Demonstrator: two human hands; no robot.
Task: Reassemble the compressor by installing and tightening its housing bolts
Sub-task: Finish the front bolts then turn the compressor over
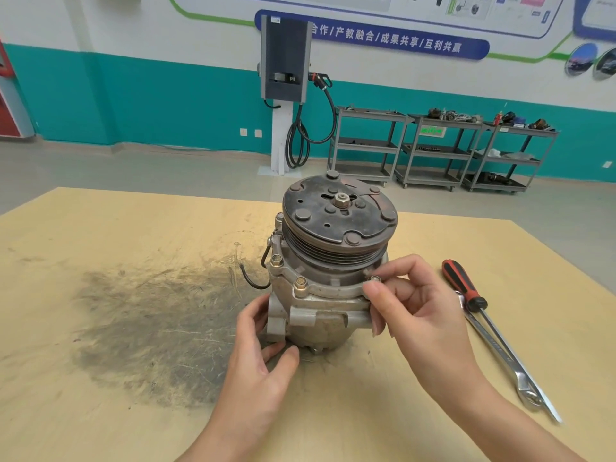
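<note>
A grey metal compressor (320, 308) stands upright on the wooden table, its dark pulley and clutch plate (340, 218) facing up. Two housing bolts (300, 282) sit in the flange at the front left. My right hand (416, 308) pinches a third bolt (376, 279) at the flange's right side between thumb and fingertips. My left hand (263, 355) grips the lower left of the compressor body, thumb against its base.
A red-and-black screwdriver (465, 286) and a silver wrench (500, 348) lie on the table (100, 411) to the right of my right hand. A dark grease stain (160, 328) covers the table left of the compressor. Shelf carts and a wall charger stand far behind.
</note>
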